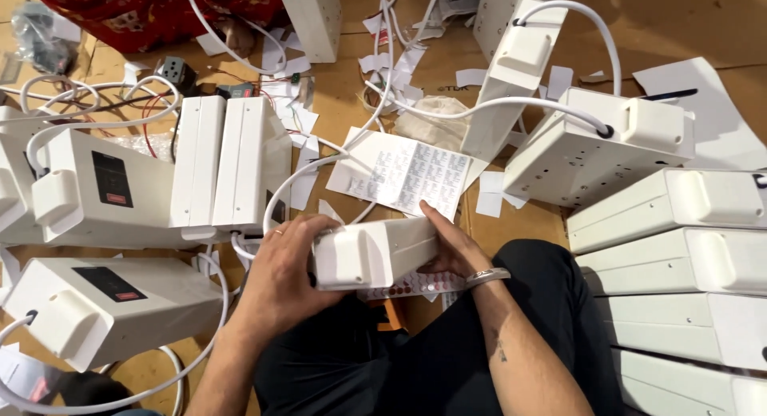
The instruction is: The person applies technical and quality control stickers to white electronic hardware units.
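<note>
One white plastic casing (375, 252) gripped by left hand (281, 272) and right hand (449, 248) over lap; finished-looking row (679, 264) stacked right, corded units (120, 196) unsorted left.

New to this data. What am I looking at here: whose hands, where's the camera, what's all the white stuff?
There is no machine here. A single camera worn on a person's head looks down at their own two bare hands and lap; they sit on a cardboard-covered floor.

The left hand grips the near end of a white plastic box, a power-strip-like unit with a white cable attached. The right hand supports its far side, fingers lying along the edge. A sheet of red round stickers lies just under the box.

Around them are many similar white boxes: a row stacked at right, others at left, plus a printed paper sheet and paper scraps.
</note>
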